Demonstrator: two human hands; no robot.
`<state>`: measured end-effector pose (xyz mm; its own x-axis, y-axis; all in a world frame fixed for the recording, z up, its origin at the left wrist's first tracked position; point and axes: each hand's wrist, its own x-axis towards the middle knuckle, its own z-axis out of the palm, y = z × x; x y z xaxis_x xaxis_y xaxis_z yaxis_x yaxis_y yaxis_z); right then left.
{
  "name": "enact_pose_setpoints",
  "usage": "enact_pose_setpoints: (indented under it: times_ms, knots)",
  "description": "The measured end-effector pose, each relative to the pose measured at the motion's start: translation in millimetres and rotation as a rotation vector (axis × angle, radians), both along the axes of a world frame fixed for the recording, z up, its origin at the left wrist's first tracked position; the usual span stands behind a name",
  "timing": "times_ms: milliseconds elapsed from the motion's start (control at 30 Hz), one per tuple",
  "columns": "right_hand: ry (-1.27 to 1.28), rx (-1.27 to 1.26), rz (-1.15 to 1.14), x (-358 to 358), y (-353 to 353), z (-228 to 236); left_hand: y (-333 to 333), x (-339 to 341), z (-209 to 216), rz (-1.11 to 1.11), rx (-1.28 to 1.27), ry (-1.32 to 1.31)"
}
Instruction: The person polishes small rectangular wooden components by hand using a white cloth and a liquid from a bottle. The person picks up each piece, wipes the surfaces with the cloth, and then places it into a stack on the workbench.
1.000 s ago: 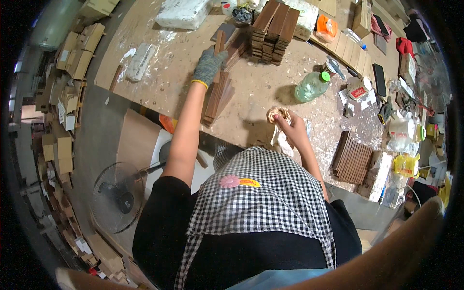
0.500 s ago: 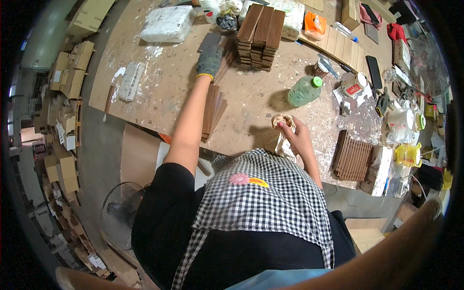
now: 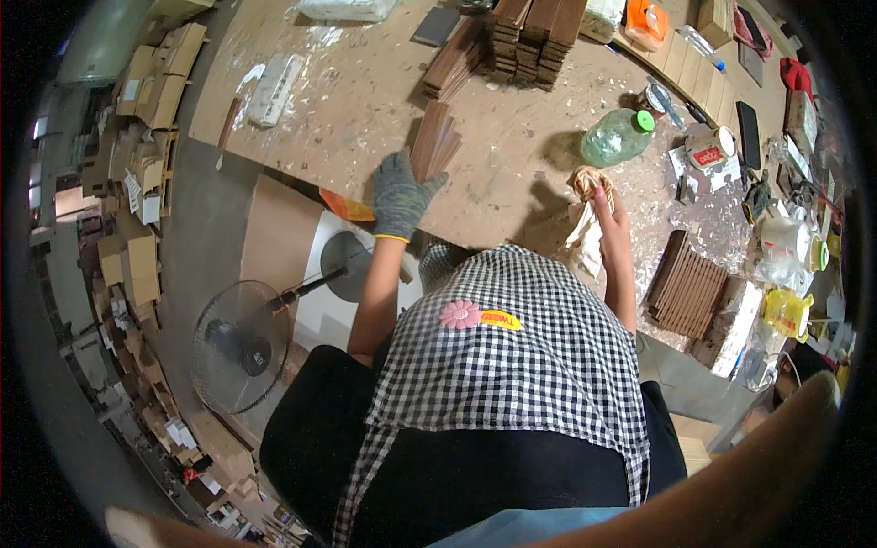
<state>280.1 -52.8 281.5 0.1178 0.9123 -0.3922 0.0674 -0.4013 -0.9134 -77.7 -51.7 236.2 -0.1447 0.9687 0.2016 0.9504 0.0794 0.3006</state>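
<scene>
My left hand [image 3: 400, 198], in a grey knitted glove with a yellow cuff, is at the near end of a small fanned stack of thin brown wooden strips [image 3: 432, 137]. Its fingers lie along the stack's left side and the thumb stands apart on the right, covering the near end. Contact with the strips cannot be made out. My bare right hand [image 3: 613, 219] is closed on a crumpled, brown-stained cream cloth [image 3: 585, 233] near the table's front edge. Farther off lies another fanned bundle of strips [image 3: 456, 64], beside a tall pile of strips [image 3: 537, 41].
A green-capped plastic bottle [image 3: 618, 137] stands beyond my right hand, with a paper cup [image 3: 710, 149] farther right. A row of grooved brown strips [image 3: 687, 285] rests at the right front edge. A floor fan [image 3: 242, 347] is at the lower left. A white-wrapped block [image 3: 277, 89] lies on the left.
My left hand has drawn back from the far bundle to the near end of the small stack. My right hand still holds the cloth. The whole view has shifted.
</scene>
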Motion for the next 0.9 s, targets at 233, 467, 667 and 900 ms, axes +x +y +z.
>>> enact_pose_setpoints:
  times_ms: [233,467,667,900]
  knots:
    - [0.252,0.008,-0.141,54,14,15,49,72,31,0.011,-0.127,-0.213]
    - [-0.488,0.212,0.137,18,58,-28,45,162,-15,-0.183,-0.218,-0.336]
    - [-0.827,0.745,0.606,-40,29,-102,21,160,-67,-0.288,-0.427,-0.332]
    - [-1.073,0.526,0.418,16,142,-129,2,136,-55,-0.153,-0.303,-0.658]
